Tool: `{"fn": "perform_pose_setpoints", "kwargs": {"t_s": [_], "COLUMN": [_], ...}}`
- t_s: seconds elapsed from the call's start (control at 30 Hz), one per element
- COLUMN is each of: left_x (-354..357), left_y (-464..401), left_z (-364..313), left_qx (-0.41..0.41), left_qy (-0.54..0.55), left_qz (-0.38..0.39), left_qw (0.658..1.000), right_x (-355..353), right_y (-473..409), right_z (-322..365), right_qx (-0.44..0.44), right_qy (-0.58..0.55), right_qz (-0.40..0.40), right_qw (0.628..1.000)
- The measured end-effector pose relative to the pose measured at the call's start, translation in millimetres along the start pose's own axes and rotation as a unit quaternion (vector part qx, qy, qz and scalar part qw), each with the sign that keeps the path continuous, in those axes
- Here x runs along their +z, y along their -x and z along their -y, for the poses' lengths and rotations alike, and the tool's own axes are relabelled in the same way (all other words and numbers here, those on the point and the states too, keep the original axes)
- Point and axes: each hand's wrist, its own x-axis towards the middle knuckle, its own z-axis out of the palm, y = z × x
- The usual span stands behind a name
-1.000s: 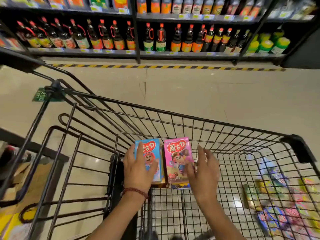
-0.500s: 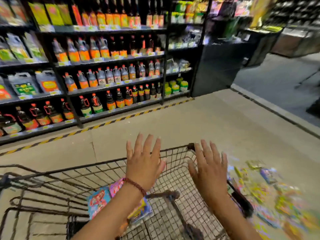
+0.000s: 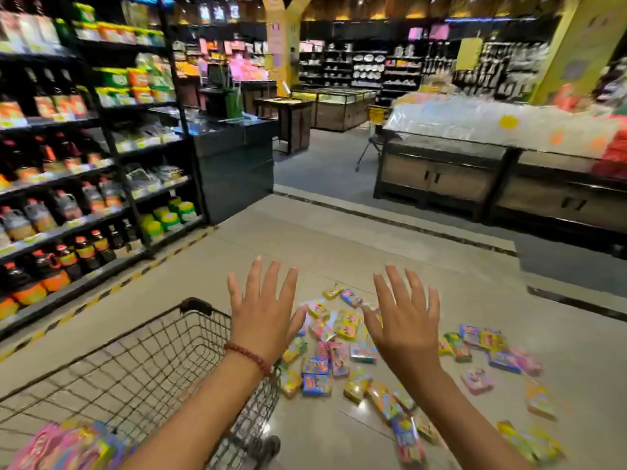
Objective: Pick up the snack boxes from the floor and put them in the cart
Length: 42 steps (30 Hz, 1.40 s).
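Both grips empty, left hand (image 3: 263,320) and right hand (image 3: 403,325) spread wide; cart (image 3: 142,361) partly loaded. Next I reach down for the snack boxes (image 3: 325,364) on the floor (image 3: 339,245).

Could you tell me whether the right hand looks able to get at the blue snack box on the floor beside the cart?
Probably yes: the right hand is open and empty, and the blue snack box lies uncovered on the floor.

No text legible; labels, signs blurred.
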Motion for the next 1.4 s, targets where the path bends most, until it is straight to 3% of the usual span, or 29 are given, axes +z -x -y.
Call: {"fn": "perform_pose_setpoints", "kwargs": {"t_s": [0.13, 0.33, 0.43, 0.63, 1.03, 1.4], "left_x": [-0.3, -7.6, -7.8, -0.9, 113.8, 279.3], "left_y": [16.7, 50.4, 67.5, 98.5, 101.1, 117.2], "left_z": [-115.3, -266.8, -330.0, -416.1, -481.6, -499.5], "left_qx": [0.087, 0.201, 0.244, 0.332, 0.385, 0.363], "left_qy": [0.044, 0.084, 0.112, 0.129, 0.110, 0.094], "left_qz": [0.008, 0.035, 0.019, 0.088, 0.211, 0.295], "left_qw": [0.995, 0.975, 0.963, 0.930, 0.892, 0.879], "right_x": [-54.8, -139.3, -174.0, -212.5, -146.5, 5.6], "right_y": [66.5, 169.2, 218.7, 288.9, 361.0, 428.5], "right_z": [-104.2, -217.0, -263.9, -319.3, -369.5, -407.7], "right_qx": [0.048, 0.158, 0.206, 0.285, 0.421, 0.470], "right_qy": [0.050, 0.113, 0.138, 0.169, 0.136, 0.103], "right_qz": [-0.021, 0.072, 0.121, 0.131, 0.228, 0.299], "right_qw": [0.997, 0.978, 0.961, 0.935, 0.868, 0.824]}}
